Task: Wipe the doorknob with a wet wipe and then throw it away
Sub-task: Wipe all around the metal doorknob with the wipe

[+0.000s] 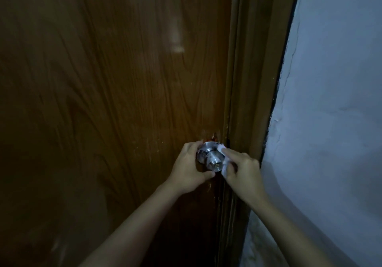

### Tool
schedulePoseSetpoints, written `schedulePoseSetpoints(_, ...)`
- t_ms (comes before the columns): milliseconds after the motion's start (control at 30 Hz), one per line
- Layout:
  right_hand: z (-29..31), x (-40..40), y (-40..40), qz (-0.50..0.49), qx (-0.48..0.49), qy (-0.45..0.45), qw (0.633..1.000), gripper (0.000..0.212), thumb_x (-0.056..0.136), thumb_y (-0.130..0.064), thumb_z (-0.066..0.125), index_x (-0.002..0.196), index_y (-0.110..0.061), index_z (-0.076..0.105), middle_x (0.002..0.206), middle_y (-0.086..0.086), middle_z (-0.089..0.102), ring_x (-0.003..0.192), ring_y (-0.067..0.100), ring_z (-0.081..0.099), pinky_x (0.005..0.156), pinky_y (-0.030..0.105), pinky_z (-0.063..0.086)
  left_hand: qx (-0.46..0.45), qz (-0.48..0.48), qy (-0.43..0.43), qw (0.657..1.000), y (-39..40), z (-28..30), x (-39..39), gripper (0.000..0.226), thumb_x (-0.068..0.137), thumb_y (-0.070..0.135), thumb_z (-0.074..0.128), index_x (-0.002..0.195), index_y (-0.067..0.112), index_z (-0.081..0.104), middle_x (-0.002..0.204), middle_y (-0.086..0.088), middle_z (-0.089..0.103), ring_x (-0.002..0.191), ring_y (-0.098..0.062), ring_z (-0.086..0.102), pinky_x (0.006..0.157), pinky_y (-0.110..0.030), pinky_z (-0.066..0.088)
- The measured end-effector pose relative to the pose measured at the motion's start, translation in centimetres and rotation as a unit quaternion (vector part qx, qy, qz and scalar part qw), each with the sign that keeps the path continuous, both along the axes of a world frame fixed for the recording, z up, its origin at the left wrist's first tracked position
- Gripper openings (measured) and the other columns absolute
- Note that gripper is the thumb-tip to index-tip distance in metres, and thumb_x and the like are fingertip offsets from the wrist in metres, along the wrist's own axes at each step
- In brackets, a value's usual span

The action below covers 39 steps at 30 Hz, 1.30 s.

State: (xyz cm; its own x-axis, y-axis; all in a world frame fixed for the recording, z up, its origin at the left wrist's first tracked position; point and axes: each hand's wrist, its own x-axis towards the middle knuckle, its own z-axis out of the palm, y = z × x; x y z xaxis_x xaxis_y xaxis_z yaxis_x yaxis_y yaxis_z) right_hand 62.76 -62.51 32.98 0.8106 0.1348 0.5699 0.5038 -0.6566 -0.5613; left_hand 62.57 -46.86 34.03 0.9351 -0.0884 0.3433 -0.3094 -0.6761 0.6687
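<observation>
A round silver doorknob [213, 159] with a round base plate sits near the right edge of a brown wooden door [113, 101]. My left hand [189, 168] cups the knob from the left, fingers on the plate's top edge and thumb under the knob. My right hand [242, 168] presses a white wet wipe [221, 149] against the knob's right side. Most of the wipe is hidden under those fingers; a bit shows below the knob too.
The brown door frame [248, 80] runs down just right of the knob. A pale, rough plastered wall [330, 122] fills the right side of the view. The scene is dim.
</observation>
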Motion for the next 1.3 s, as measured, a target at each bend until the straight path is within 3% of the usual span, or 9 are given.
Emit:
schedulePoseSetpoints(100, -0.9, -0.4, 0.8, 0.041, -0.055, 0.012, 0.998, 0.054, 0.086, 0.002, 0.050, 0.137, -0.014, 0.039, 0.137, 0.005, 0.051, 0.112, 0.016, 0.043, 0.089, 0.014, 0.032, 0.014, -0.003, 0.006, 1.000, -0.1, 0.2, 0.1, 0.088, 0.069, 0.021, 0.079, 0.142, 0.017, 0.029, 0.136, 0.001, 0.036, 0.119, -0.007, 0.038, 0.096, -0.020, 0.038)
schedulePoseSetpoints(267, -0.9, -0.2, 0.0, -0.037, 0.024, 0.033, 0.998, 0.036, 0.089, -0.003, 0.052, 0.123, -0.013, 0.056, 0.100, 0.019, 0.070, 0.076, 0.018, 0.064, 0.055, -0.001, 0.040, 0.054, 0.018, 0.007, 0.998, -0.2, 0.2, 0.3, 0.089, 0.071, 0.025, 0.078, 0.143, 0.018, 0.026, 0.135, 0.003, 0.034, 0.118, -0.007, 0.038, 0.093, -0.015, 0.031)
schedulePoseSetpoints(500, -0.2, 0.2, 1.4, 0.022, -0.031, 0.021, 0.999, 0.046, 0.086, 0.006, 0.049, 0.129, -0.010, 0.049, 0.131, 0.012, 0.056, 0.118, 0.026, 0.049, 0.096, 0.020, 0.035, 0.070, 0.023, 0.035, 0.997, -0.4, 0.8, 0.5, 0.093, 0.069, 0.025, 0.079, 0.144, 0.016, 0.025, 0.136, 0.002, 0.033, 0.127, -0.015, 0.037, 0.100, -0.021, 0.033)
schedulePoseSetpoints(600, -0.8, -0.1, 1.0, -0.041, 0.039, 0.030, 0.998, 0.036, 0.085, 0.001, 0.056, 0.119, -0.010, 0.060, 0.112, 0.020, 0.066, 0.093, 0.025, 0.064, 0.079, 0.017, 0.050, 0.083, 0.029, 0.038, 0.995, -0.5, 0.9, 0.5, 0.095, 0.068, 0.025, 0.080, 0.144, 0.014, 0.025, 0.135, 0.002, 0.034, 0.127, -0.016, 0.037, 0.104, -0.026, 0.035)
schedulePoseSetpoints(700, -1.1, -0.6, 0.7, -0.022, 0.048, -0.005, 0.999, 0.027, 0.078, 0.004, 0.066, 0.101, -0.008, 0.070, 0.093, 0.019, 0.069, 0.074, 0.013, 0.062, 0.062, -0.003, 0.042, 0.087, 0.028, 0.043, 0.995, -0.6, 0.9, 0.4, 0.096, 0.067, 0.024, 0.080, 0.144, 0.014, 0.024, 0.135, 0.002, 0.033, 0.126, -0.017, 0.038, 0.106, -0.029, 0.037)
schedulePoseSetpoints(867, -0.6, 0.1, 0.7, -0.054, 0.069, 0.019, 0.996, 0.032, 0.081, -0.005, 0.066, 0.112, -0.011, 0.065, 0.100, 0.018, 0.068, 0.078, 0.015, 0.061, 0.057, -0.004, 0.039, 0.093, 0.030, 0.053, 0.994, -0.7, 1.0, 0.5, 0.098, 0.065, 0.026, 0.081, 0.144, 0.014, 0.024, 0.134, 0.003, 0.033, 0.125, -0.016, 0.038, 0.105, -0.032, 0.039)
schedulePoseSetpoints(1000, 0.3, 0.2, 0.7, -0.027, 0.023, 0.007, 0.999, 0.030, 0.080, -0.003, 0.066, 0.110, -0.008, 0.066, 0.107, 0.016, 0.068, 0.092, 0.022, 0.065, 0.073, 0.013, 0.045, 0.094, 0.026, 0.058, 0.994, -0.6, 1.3, 0.3, 0.097, 0.065, 0.024, 0.082, 0.144, 0.013, 0.025, 0.133, 0.002, 0.034, 0.125, -0.017, 0.039, 0.105, -0.031, 0.040)
schedulePoseSetpoints(1133, 0.6, 1.1, -0.1, 0.001, -0.005, 0.071, 0.997, 0.036, 0.083, -0.015, 0.064, 0.119, -0.008, 0.059, 0.110, 0.011, 0.069, 0.099, 0.021, 0.064, 0.072, 0.014, 0.046, 0.098, 0.022, 0.069, 0.993, -0.5, 1.7, 0.2, 0.095, 0.066, 0.024, 0.081, 0.143, 0.014, 0.026, 0.133, 0.002, 0.035, 0.125, -0.018, 0.039, 0.105, -0.034, 0.040)
schedulePoseSetpoints(1300, 0.7, 0.9, -0.1, 0.011, -0.038, 0.057, 0.998, 0.020, 0.080, -0.014, 0.067, 0.099, -0.007, 0.070, 0.096, 0.009, 0.073, 0.081, 0.013, 0.064, 0.058, 0.004, 0.039, 0.103, 0.021, 0.073, 0.992, -0.5, 1.8, 0.1, 0.096, 0.066, 0.022, 0.081, 0.144, 0.014, 0.025, 0.135, 0.001, 0.034, 0.127, -0.018, 0.038, 0.107, -0.035, 0.040)
